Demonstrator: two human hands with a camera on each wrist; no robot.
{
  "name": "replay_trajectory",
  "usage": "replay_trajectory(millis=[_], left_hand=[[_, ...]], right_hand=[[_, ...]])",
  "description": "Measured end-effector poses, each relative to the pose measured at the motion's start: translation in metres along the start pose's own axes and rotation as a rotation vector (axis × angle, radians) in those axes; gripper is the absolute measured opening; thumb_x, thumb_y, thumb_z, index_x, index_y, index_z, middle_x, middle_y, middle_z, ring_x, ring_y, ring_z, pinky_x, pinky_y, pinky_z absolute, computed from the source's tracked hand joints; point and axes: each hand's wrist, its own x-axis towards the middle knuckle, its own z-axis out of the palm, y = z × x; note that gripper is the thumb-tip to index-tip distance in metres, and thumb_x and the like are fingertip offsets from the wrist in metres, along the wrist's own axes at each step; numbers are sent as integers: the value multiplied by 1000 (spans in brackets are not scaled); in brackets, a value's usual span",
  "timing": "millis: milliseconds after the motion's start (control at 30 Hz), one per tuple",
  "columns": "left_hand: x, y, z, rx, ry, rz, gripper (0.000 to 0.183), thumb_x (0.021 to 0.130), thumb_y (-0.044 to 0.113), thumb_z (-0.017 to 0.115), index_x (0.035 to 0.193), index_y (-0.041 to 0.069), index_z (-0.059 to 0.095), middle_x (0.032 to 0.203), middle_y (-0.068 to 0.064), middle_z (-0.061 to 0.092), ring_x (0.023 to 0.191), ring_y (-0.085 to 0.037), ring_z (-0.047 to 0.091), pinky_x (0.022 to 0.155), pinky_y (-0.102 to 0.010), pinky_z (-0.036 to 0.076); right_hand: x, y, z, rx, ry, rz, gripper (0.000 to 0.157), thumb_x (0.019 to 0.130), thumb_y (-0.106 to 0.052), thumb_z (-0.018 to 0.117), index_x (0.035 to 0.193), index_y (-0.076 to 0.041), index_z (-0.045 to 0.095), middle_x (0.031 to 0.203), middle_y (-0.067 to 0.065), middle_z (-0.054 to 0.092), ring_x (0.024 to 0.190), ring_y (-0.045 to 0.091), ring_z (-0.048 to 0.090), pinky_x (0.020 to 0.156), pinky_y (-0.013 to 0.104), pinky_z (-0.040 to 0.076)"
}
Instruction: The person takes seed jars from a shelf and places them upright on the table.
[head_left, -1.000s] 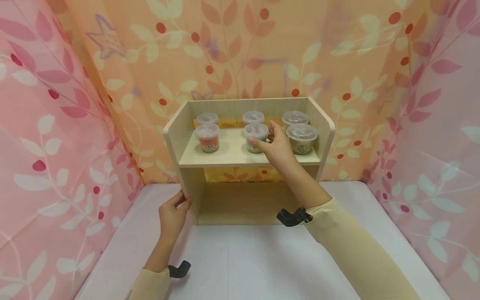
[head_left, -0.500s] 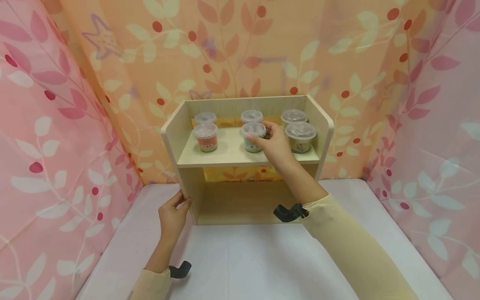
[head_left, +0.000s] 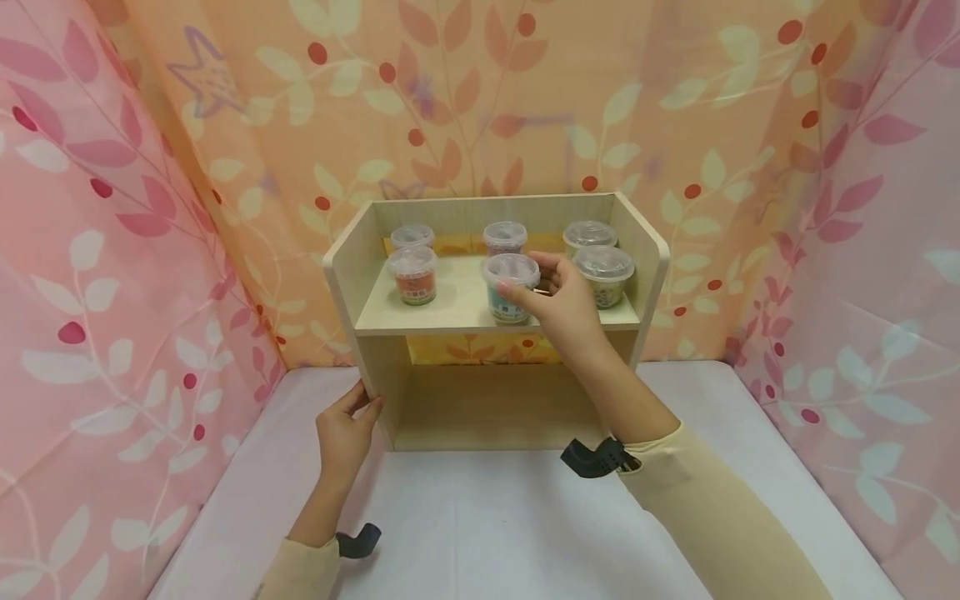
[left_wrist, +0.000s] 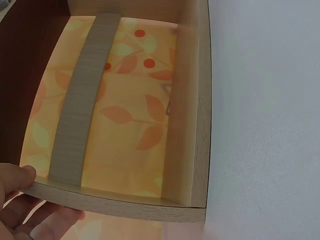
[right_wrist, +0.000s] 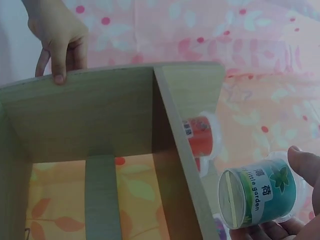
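Observation:
A small clear-lidded plastic cup (head_left: 507, 307) with a teal label is gripped by my right hand (head_left: 566, 304), thumb on one side and fingers on the other. It is over the front of the upper board of a pale wooden shelf (head_left: 459, 292). In the right wrist view, the cup (right_wrist: 265, 192) shows a leaf picture and "little garden" lettering. My left hand (head_left: 347, 433) pinches the front edge of the shelf's left side panel. The left wrist view shows its thumb (left_wrist: 17, 177) inside that panel and the fingers outside.
On the upper board, a red-labelled cup (head_left: 416, 287) stands at left with another cup (head_left: 412, 236) behind it. One more cup (head_left: 505, 237) is at the back middle. Two wider lidded tubs (head_left: 604, 287) stand at right, near the side panel. A white table (head_left: 465, 525) lies below.
My right hand has closed round the teal cup and brought it forward, away from the cup behind it. The left hand stays on the side panel.

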Motion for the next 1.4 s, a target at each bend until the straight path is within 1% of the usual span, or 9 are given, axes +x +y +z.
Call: replay_trajectory(millis=[167,367,433,567,667,800,1000,1233,1400], left_hand=[[1,0,-1,-7,4,-5,41,85,1,82,125,7,74,102,-15,78,95,-31,77,83,-2,46],[0,0,0,-22,0,-22,41,85,0,81,125,7,74,102,-15,78,95,-29,76,82,-2,46],[0,-1,1,-20,0,-25,42,85,1,81,125,8,74,102,-15,78,96,-29,76,83,-2,46],[0,-2,2,-17,2,-26,42,85,1,82,125,9,74,102,-14,79,96,-29,76,84,-1,45],[0,-3,2,-17,1,-22,43,85,1,82,126,7,73,103,-15,78,96,-30,76,84,-1,45],[0,-3,2,-19,-1,-25,43,85,0,81,127,6,72,104,-15,78,96,-31,76,84,-1,45],[0,-1,2,-28,2,-31,43,84,0,82,125,6,73,102,-15,79,95,-30,76,82,-2,47],[-1,-1,3,-12,7,-29,42,85,0,81,126,8,74,101,-15,79,95,-30,76,80,-3,48],[0,-2,4,-24,18,-16,42,83,-2,82,124,7,74,101,-16,78,94,-31,76,79,-3,49]], right_hand=[[-21,-2,-4,43,-35,-34,69,88,-23,84,143,-7,46,135,8,58,121,21,56,100,29,51],[-49,4,-9,84,-70,-19,73,88,-19,83,149,-9,44,137,8,57,119,23,58,94,21,53],[-58,7,-11,95,-79,-11,74,88,-18,83,150,-11,43,138,7,58,118,23,59,93,20,53],[-72,16,-12,106,-100,-11,78,87,-14,82,153,-9,40,141,8,57,121,23,58,96,19,52],[-82,26,-13,121,-105,-7,80,87,-11,82,154,-7,38,143,8,56,124,22,58,98,19,51],[-94,41,-12,150,-109,0,78,86,-7,81,153,-8,40,143,9,57,124,21,59,99,20,52],[-109,68,-8,176,-128,36,76,87,-6,80,152,-3,40,143,14,56,121,19,61,97,21,54],[-117,101,-3,185,-125,95,75,85,-6,82,149,-6,43,144,15,55,127,24,57,96,22,54],[-119,122,1,176,-137,109,75,85,-7,82,149,-6,43,147,13,53,136,28,50,102,20,49]])
